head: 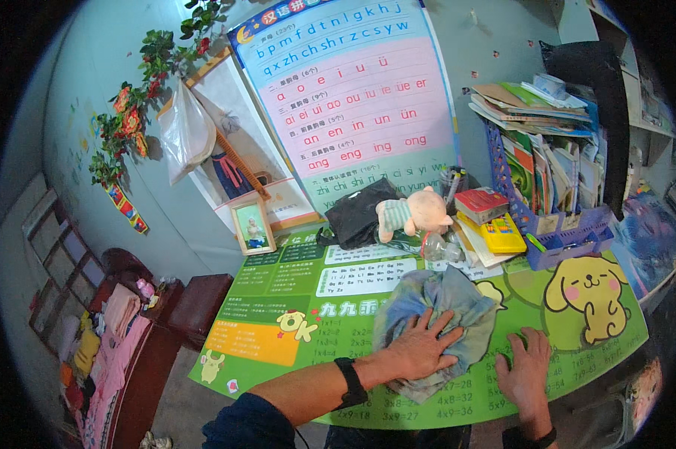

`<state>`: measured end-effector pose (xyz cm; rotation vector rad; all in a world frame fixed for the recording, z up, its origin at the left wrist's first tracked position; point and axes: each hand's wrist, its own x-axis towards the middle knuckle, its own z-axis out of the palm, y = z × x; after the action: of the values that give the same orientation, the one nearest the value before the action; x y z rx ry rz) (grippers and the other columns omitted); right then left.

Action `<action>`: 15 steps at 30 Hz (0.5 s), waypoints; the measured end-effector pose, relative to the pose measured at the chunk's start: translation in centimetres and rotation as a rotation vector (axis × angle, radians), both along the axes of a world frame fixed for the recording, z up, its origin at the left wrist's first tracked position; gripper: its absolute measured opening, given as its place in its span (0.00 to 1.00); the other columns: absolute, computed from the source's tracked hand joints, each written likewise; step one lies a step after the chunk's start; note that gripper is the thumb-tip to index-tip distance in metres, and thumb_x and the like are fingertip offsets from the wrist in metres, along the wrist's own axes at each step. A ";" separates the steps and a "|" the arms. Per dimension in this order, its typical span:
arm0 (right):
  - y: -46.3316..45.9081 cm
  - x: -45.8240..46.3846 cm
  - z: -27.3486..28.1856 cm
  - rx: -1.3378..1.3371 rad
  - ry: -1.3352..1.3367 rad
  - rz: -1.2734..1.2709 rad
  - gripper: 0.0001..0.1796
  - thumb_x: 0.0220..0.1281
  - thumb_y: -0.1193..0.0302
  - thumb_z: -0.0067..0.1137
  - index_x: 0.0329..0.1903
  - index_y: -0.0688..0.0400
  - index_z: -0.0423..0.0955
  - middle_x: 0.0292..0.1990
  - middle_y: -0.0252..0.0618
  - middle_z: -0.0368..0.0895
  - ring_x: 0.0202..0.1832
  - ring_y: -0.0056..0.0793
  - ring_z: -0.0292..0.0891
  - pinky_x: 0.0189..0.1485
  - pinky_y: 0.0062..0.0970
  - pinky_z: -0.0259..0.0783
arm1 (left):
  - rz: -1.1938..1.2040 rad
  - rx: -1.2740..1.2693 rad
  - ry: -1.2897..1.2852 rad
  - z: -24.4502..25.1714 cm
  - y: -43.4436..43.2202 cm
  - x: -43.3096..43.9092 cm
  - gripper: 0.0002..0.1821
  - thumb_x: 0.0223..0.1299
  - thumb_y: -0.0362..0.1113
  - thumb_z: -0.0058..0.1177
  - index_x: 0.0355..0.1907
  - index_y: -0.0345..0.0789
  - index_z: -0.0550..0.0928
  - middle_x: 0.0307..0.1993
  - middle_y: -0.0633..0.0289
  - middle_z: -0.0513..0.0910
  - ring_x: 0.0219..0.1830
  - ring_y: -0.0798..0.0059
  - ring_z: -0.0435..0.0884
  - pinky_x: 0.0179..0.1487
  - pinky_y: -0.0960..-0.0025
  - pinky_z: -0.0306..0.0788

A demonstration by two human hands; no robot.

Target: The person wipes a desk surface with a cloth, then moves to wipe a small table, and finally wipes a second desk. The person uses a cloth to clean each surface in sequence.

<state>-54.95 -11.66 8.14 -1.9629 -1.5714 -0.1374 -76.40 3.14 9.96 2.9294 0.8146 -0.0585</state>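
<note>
My left hand (422, 348) lies flat, palm down, on a crumpled multicoloured cloth (467, 303), its fingers spread and not closed around it. A dark band (351, 381) circles that wrist. Under the cloth is a green desk mat (293, 387) printed with times tables, letters and cartoon dogs. To the right of the cloth and apart from it, my right hand (526, 362) rests on the mat with nothing in it, its fingers slightly bent and apart. The cloth covers part of the printed tables.
Along the desk's back stand a framed photo (252, 227), a black plastic bag (360, 213), a plush toy (413, 213), a clear plastic bottle (441, 247), a yellow case (501, 233) and a purple organizer (573, 233) full of books. A bed (113, 359) stands at the left.
</note>
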 end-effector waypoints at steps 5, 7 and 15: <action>0.2 0.2 -0.5 -0.007 0.008 -0.003 0.26 0.47 0.70 0.69 0.53 0.61 0.77 0.59 0.53 0.68 0.64 0.59 0.61 0.68 0.56 0.57 | 0.020 0.056 -0.013 -1.0 4.9 -4.8 0.32 0.70 0.56 0.48 0.72 0.46 0.66 0.77 0.52 0.55 0.75 0.33 0.54 0.71 0.34 0.56; 0.4 0.2 -0.6 -0.032 -0.017 -0.011 0.27 0.48 0.70 0.68 0.54 0.61 0.76 0.59 0.53 0.68 0.65 0.59 0.60 0.68 0.57 0.57 | 0.021 0.085 -0.030 -1.3 7.0 -7.4 0.31 0.70 0.55 0.49 0.71 0.46 0.67 0.77 0.53 0.55 0.75 0.34 0.54 0.71 0.35 0.57; 0.6 -0.3 -0.4 -0.056 -0.059 -0.040 0.26 0.47 0.74 0.64 0.54 0.61 0.74 0.58 0.51 0.68 0.64 0.57 0.61 0.67 0.54 0.58 | 0.291 0.178 -0.024 -1.7 15.9 -18.8 0.29 0.71 0.54 0.48 0.70 0.48 0.67 0.75 0.54 0.59 0.73 0.36 0.58 0.69 0.35 0.60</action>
<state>-55.20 -11.05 7.74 -2.0514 -1.5889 -0.1711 -95.20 19.00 8.23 2.9271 1.2938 0.0757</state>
